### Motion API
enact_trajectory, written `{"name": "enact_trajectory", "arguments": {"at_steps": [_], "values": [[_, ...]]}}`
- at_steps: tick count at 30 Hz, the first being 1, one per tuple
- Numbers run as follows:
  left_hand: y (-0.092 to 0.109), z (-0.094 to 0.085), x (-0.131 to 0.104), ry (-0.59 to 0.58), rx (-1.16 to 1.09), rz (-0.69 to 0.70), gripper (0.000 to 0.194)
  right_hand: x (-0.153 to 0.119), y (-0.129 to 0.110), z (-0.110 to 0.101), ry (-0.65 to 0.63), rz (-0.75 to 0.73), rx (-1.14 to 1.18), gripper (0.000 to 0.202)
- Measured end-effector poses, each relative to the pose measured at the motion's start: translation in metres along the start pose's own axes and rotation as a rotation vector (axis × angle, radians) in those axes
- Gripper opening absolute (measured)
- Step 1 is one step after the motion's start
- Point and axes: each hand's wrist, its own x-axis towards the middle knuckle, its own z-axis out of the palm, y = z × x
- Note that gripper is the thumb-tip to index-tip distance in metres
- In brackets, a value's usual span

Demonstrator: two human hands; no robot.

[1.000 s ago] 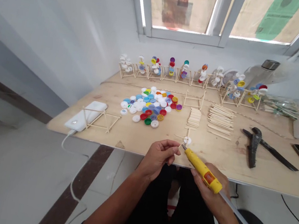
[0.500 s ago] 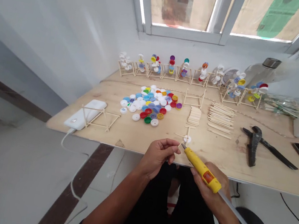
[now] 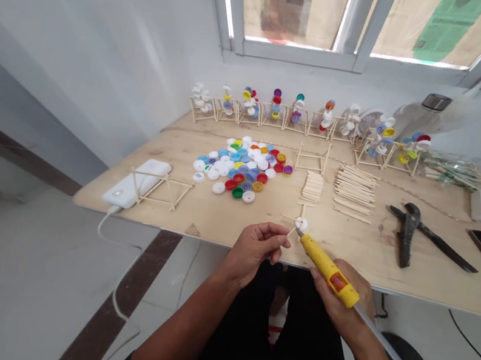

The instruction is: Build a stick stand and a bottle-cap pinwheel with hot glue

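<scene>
The right hand (image 3: pixel 341 310) is closed around the yellow glue gun (image 3: pixel 327 269). To its left, the left hand (image 3: pixel 254 250) is closed to a fingertip pinch on a thin stick (image 3: pixel 290 232). The nozzle has shifted slightly farther, beside the stick's far tip; contact cannot be confirmed. This suggests alignment for glue. Just beyond, the white cap (image 3: pixel 305 223) with attached sticks lies on the desk (image 3: pixel 207 230). Farther left lie loose caps (image 3: pixel 242 168).
</scene>
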Motion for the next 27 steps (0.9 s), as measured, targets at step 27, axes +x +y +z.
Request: {"name": "enact_trajectory", "arguments": {"at_steps": [27], "values": [[0.0012, 0.0011, 0.0020, 0.020, 0.075, 0.063, 0.022, 0.0006, -0.0008, 0.0000, -0.007, -0.004, 0.018, 0.029]]}}
